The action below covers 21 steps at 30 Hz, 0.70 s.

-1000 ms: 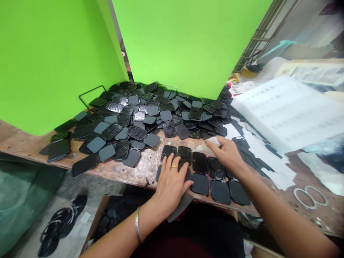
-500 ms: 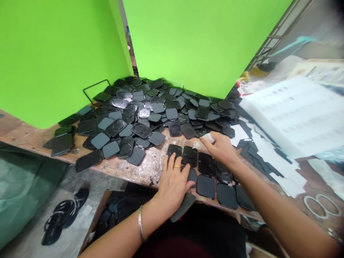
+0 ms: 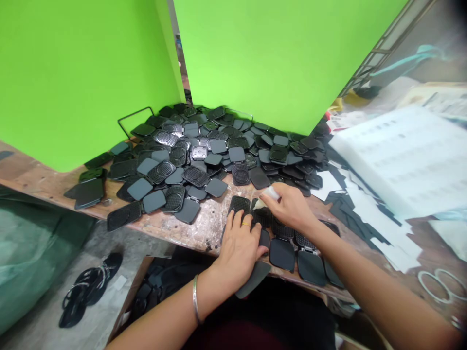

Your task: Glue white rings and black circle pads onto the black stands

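My left hand (image 3: 237, 243) lies flat with its fingers stretched over a black hinged compact case (image 3: 240, 205) at the table's front edge. A dark, thin, rounded-square pad (image 3: 254, 278) sticks out under its palm; whether the palm grips it I cannot tell. My right hand (image 3: 292, 206) is closed round a small white squeeze bottle (image 3: 270, 193). The bottle's pointed tip is directed down and left, over the ridged half of a neighbouring case (image 3: 262, 218). More opened cases stand in a row to the right, smooth lids (image 3: 281, 253) towards me, partly hidden by my right forearm.
A large heap of black cases (image 3: 197, 160) covers the back of the wooden table (image 3: 204, 226). Green panels (image 3: 255, 58) stand behind it. White and dark paper pieces (image 3: 386, 233), a white foam block (image 3: 397, 155) and two white rings (image 3: 436, 287) lie right. Sandals (image 3: 91, 287) are on the floor.
My right hand has moved a little left with the squeeze bottle, its tip now lower over the second case. My left hand stays on the same case. The view has shifted slightly.
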{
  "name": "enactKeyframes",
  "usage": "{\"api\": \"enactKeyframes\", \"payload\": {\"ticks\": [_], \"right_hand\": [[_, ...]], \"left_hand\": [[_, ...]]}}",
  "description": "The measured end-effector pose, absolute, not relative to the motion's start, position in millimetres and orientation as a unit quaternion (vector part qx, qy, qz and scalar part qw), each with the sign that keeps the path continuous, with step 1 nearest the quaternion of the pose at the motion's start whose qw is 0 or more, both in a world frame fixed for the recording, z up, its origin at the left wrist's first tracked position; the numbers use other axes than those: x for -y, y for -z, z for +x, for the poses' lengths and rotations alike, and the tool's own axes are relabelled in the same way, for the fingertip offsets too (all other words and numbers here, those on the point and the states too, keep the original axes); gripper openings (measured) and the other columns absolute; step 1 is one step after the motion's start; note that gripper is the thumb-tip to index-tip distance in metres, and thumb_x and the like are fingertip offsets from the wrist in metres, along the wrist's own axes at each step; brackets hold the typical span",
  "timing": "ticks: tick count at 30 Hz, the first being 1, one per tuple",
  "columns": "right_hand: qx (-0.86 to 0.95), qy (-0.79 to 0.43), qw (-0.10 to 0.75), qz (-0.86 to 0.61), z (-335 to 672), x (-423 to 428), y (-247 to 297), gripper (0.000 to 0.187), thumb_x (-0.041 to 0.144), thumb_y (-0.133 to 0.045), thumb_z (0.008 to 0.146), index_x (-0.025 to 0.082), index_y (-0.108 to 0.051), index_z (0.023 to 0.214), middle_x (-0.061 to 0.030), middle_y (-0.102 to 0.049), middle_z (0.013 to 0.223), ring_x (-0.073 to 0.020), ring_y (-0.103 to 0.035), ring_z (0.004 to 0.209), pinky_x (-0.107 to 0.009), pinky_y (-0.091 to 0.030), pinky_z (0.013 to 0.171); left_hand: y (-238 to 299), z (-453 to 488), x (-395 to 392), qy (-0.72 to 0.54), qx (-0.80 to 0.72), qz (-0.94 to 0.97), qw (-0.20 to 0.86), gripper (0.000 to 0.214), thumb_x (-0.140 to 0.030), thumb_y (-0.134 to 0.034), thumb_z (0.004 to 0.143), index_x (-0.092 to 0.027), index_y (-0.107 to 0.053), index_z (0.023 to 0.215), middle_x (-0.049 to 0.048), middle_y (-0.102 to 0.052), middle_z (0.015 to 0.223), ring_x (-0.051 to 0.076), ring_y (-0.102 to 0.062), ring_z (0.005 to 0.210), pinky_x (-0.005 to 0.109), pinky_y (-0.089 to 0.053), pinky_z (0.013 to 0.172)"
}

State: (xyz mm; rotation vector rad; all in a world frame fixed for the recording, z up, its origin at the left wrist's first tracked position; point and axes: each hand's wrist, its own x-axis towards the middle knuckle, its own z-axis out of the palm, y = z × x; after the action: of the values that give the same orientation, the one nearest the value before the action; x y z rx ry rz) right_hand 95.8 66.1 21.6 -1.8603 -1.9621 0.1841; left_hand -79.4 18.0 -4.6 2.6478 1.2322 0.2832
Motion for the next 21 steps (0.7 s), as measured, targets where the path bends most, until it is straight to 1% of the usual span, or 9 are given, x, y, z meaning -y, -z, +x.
{"api": "enactKeyframes", "payload": {"ticks": [3,6,9,12,14,17,19,21], "right_hand": [[0.698,-0.021,0.192,-0.69,100,-78,-18,0.029,0.04,-0.05,0.086,0.021,-0.043,0.065,-0.0053,-0.058,0.069,-0.0168,-0.048,0.063,-0.029,-0.027,0.06],[0.689,-0.003,0.169,-0.705,110,-78,-20,0.031,0.043,-0.05,0.086,0.022,-0.04,0.065,-0.0053,-0.056,0.069,-0.0173,-0.048,0.064,-0.029,-0.026,0.06],[0.691,-0.01,0.16,-0.705,120,-66,-24,0.034,0.045,-0.048,0.086,0.023,-0.036,0.064,-0.0042,-0.053,0.066,-0.0168,-0.045,0.061,-0.029,-0.025,0.059],[0.689,-0.055,0.167,-0.703,127,-52,-28,0.035,0.046,-0.047,0.084,0.023,-0.035,0.061,-0.0022,-0.049,0.06,-0.0153,-0.043,0.057,-0.029,-0.025,0.058],[0.67,-0.091,0.189,-0.713,130,-47,-31,0.037,0.049,-0.048,0.082,0.022,-0.038,0.059,-0.0011,-0.048,0.057,-0.0147,-0.043,0.055,-0.029,-0.026,0.056],[0.618,-0.152,0.252,-0.729,127,-49,-35,0.04,0.056,-0.049,0.08,0.021,-0.048,0.061,-0.001,-0.052,0.057,-0.0148,-0.044,0.055,-0.028,-0.027,0.055],[0.593,-0.195,0.292,-0.724,120,-55,-35,0.04,0.057,-0.05,0.079,0.019,-0.055,0.066,-0.0017,-0.056,0.06,-0.0149,-0.045,0.057,-0.028,-0.029,0.055],[0.586,-0.219,0.316,-0.713,110,-64,-32,0.041,0.057,-0.051,0.078,0.018,-0.058,0.068,-0.0024,-0.057,0.062,-0.0151,-0.046,0.059,-0.028,-0.03,0.055]], "left_hand": [[3,-79,-18,-0.094,-0.419,0.897,0.104,0.055,-0.042,-0.071,0.083,-0.013,-0.062,0.128,0.0176,-0.059,0.131,0.039,-0.044,0.132,0.056,-0.027,0.116],[3,-78,-18,-0.094,-0.427,0.893,0.106,0.054,-0.042,-0.071,0.083,-0.014,-0.063,0.128,0.0172,-0.059,0.131,0.04,-0.043,0.133,0.058,-0.026,0.115],[4,-77,-17,-0.091,-0.433,0.89,0.111,0.055,-0.042,-0.071,0.082,-0.014,-0.063,0.128,0.0175,-0.059,0.131,0.04,-0.043,0.133,0.059,-0.025,0.116],[4,-77,-16,-0.094,-0.433,0.889,0.118,0.055,-0.043,-0.072,0.082,-0.013,-0.062,0.128,0.0178,-0.059,0.131,0.04,-0.043,0.133,0.06,-0.024,0.115],[3,-81,-16,-0.105,-0.425,0.891,0.124,0.057,-0.042,-0.072,0.082,-0.014,-0.06,0.129,0.0171,-0.059,0.132,0.04,-0.042,0.134,0.061,-0.025,0.115],[2,-92,-19,-0.134,-0.423,0.887,0.126,0.058,-0.037,-0.071,0.084,-0.014,-0.055,0.135,0.016,-0.057,0.135,0.038,-0.041,0.135,0.06,-0.027,0.115],[0,-103,-23,-0.144,-0.438,0.88,0.111,0.054,-0.032,-0.069,0.086,-0.012,-0.055,0.134,0.0162,-0.056,0.137,0.038,-0.041,0.135,0.059,-0.029,0.114],[0,-114,-27,-0.138,-0.457,0.874,0.094,0.047,-0.029,-0.067,0.087,-0.013,-0.059,0.13,0.0158,-0.058,0.135,0.04,-0.042,0.134,0.061,-0.031,0.113]]}}
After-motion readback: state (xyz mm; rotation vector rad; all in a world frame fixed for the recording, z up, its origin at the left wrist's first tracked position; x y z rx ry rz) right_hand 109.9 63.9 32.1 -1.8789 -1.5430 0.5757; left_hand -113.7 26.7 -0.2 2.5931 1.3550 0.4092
